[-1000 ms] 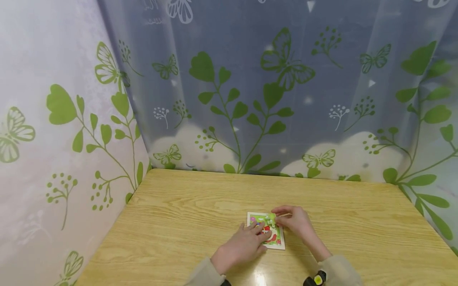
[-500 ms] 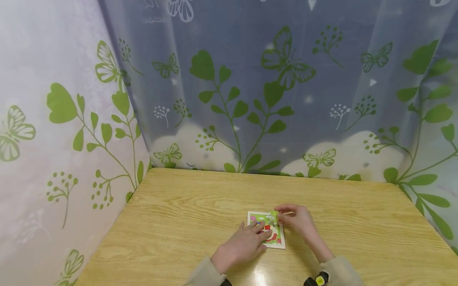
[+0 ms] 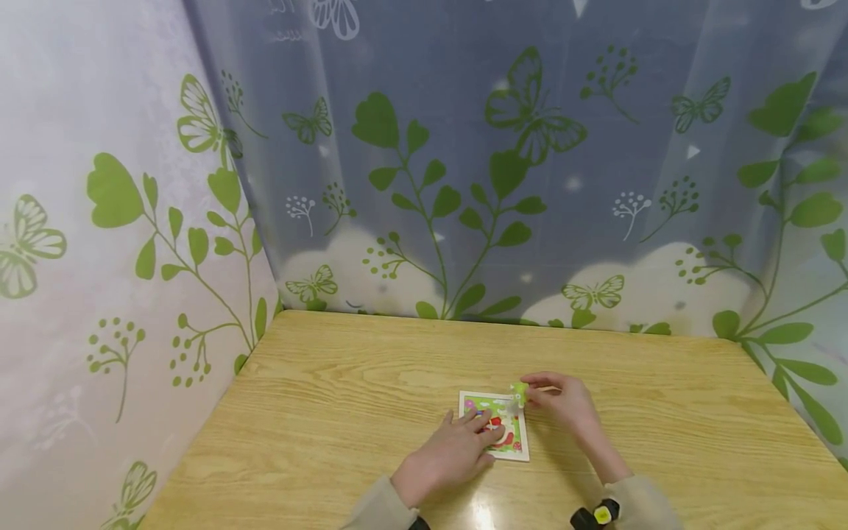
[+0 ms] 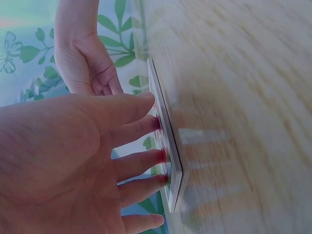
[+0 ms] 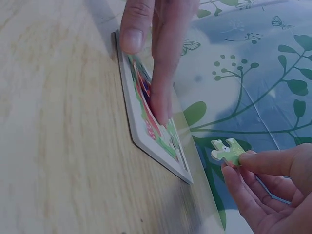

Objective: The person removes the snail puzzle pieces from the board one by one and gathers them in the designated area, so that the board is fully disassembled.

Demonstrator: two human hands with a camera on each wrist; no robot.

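Note:
A small square jigsaw puzzle (image 3: 494, 455) in a white frame lies on the table, its picture green and red. My left hand (image 3: 453, 450) rests on it, fingers spread and straight, fingertips pressing the picture in the left wrist view. Between thumb and fingers my right hand (image 3: 568, 403) pinches a green puzzle piece (image 5: 228, 151) with knobs and notches. The piece is held up off the board, over its far right corner in the head view. A greyish gap shows in the puzzle's upper right, where the piece's shape is absent. Part of the picture is hidden under my left hand.
The wooden table (image 3: 344, 383) stretches to both sides and behind the puzzle. Curtains with green leaves and butterflies (image 3: 424, 184) hang at the back and on both sides. A black band with a yellow part (image 3: 599, 513) sits at my right wrist.
The right hand has lifted the green puzzle piece out of the board's upper right and moved it up and to the right. The left hand stays in place on the puzzle.

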